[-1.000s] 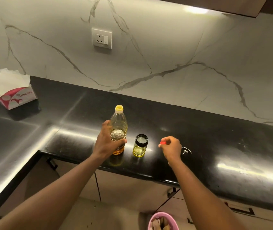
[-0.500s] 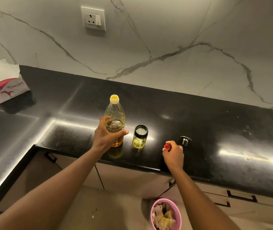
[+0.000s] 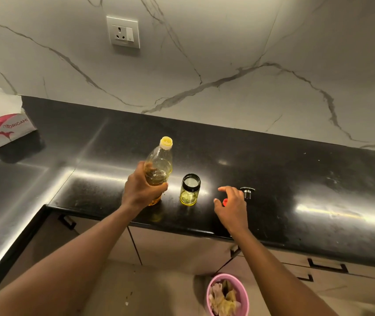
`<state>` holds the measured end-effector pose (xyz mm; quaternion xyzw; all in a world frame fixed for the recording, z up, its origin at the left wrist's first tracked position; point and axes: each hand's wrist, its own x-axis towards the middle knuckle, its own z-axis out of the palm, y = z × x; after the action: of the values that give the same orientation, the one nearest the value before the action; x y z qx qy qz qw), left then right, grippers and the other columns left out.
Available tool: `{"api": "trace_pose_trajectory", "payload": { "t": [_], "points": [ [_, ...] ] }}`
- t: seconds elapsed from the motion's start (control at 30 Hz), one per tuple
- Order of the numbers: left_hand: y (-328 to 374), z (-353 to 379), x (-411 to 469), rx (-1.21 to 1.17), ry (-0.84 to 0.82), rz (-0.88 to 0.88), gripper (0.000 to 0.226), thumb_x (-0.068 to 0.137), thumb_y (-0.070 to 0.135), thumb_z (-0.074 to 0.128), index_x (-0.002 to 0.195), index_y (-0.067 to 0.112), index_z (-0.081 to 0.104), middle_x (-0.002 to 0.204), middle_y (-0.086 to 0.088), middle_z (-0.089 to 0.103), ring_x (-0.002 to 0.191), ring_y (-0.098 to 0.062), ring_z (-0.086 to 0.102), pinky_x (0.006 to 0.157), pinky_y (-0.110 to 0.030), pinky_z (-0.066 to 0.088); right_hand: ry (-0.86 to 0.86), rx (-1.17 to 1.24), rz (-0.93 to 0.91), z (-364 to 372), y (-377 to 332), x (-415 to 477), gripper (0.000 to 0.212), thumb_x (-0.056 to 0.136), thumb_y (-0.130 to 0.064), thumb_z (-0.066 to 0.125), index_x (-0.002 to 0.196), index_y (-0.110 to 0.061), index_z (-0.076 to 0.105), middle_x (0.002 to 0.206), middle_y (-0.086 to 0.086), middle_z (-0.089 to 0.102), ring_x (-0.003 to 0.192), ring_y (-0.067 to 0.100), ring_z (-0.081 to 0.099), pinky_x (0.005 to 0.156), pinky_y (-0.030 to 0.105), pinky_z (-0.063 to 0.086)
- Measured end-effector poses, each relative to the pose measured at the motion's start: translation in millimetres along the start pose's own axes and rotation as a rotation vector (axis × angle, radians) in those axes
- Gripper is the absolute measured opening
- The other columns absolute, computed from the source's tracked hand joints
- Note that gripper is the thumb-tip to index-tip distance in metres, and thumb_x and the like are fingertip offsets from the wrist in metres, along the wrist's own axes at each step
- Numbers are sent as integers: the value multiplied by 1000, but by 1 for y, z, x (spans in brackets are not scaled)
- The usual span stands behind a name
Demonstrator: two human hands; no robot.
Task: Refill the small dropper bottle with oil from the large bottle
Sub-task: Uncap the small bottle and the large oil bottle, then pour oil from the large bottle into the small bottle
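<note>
- Pink bin (image 3: 245,297) stands on the floor under the bench (image 3: 296,179) front edge. We judge anything knocked off the edge drops there or onto the floor.
- Right hand (image 3: 233,208) hangs over the bench, fingers spread and slack, gripping nothing we can see. Red cap (image 3: 224,202) shows at its thumb side; we cannot tell if they touch. Risk: the cap lies near the front edge, and a careless flick sends it rolling off.
- Left hand (image 3: 144,190) has its fingers wrapped round the lower body of the large bottle (image 3: 160,160). The bottle tilts, and its yellow neck looks uncapped. We cannot tell if the base touches the bench. Risk: a one-handed low grip on thin plastic may slip, or a squeeze makes the oil surge.
- Small dropper bottle (image 3: 190,190) stands upright on the bench just right of the large bottle, mouth open, with a thin layer of oil at the bottom. Risk: the mouth is small, so a fast pour overshoots onto the bench. No hand steadies it, so a bump from the big neck tips it.
- Dropper top (image 3: 247,192) sits just beyond the right hand. Risk: the hand nudges it away, or spilled oil reaches it.
- Tissue box (image 3: 6,128) is far left, well apart, so we judge it slow to reach for a wipe.
</note>
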<state>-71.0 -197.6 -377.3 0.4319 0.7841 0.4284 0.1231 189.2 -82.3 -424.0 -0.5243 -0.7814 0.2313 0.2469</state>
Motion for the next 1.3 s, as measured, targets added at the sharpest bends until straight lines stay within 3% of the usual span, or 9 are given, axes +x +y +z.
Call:
{"api": "trace_pose_trajectory", "payload": {
  "t": [0.17, 0.33, 0.5, 0.83, 1.03, 1.17, 1.3],
  "points": [
    [-2, -20, 3, 315, -58, 180, 77, 68, 45, 90, 129, 20, 50, 105, -2, 72, 79, -17, 61, 63, -31, 47, -91, 88, -68, -1, -30, 5, 58, 83, -42, 79, 133, -22, 59, 126, -6, 58, 117, 12, 54, 98, 35, 51],
    [-1, -37, 7, 518, -116, 267, 81, 69, 50, 86, 133, 21, 46, 109, -4, 71, 79, -23, 67, 66, -37, 57, -157, 132, -94, 6, -61, 8, 79, 77, -46, 84, 144, -20, 50, 138, 0, 54, 128, 17, 50, 107, 38, 47],
    [3, -47, 10, 724, -181, 296, 78, 71, 50, 80, 135, 22, 44, 114, -2, 70, 84, -25, 69, 63, -32, 45, -170, 97, -59, 10, -77, 10, 87, 77, -47, 84, 149, -19, 45, 146, 1, 51, 136, 19, 47, 107, 36, 44],
    [1, -37, 13, 930, -248, 306, 73, 78, 43, 77, 137, 22, 41, 109, -1, 67, 88, -21, 67, 65, -30, 42, -154, 113, 36, 18, -83, 19, 83, 78, -40, 87, 147, -15, 48, 141, 3, 53, 133, 21, 49, 106, 38, 46],
    [0, -32, 16, 989, -270, 308, 74, 76, 39, 78, 137, 22, 39, 104, -2, 65, 89, -24, 67, 65, -33, 43, -147, 135, 71, 20, -81, 23, 71, 75, -35, 88, 137, -15, 57, 131, 5, 58, 123, 22, 54, 96, 34, 46],
    [-2, -31, 20, 1007, -264, 314, 77, 77, 37, 80, 139, 22, 38, 104, -1, 65, 88, -22, 66, 69, -34, 52, -149, 143, 71, 19, -78, 26, 67, 73, -35, 89, 130, -16, 61, 124, 3, 61, 117, 21, 56, 91, 32, 48],
    [-4, -32, 25, 1010, -275, 333, 75, 79, 36, 79, 139, 22, 38, 102, 0, 63, 88, -21, 65, 68, -33, 48, -149, 143, 59, 20, -79, 27, 63, 71, -36, 90, 125, -17, 63, 119, 3, 62, 112, 21, 59, 91, 36, 52]
  ]
}}
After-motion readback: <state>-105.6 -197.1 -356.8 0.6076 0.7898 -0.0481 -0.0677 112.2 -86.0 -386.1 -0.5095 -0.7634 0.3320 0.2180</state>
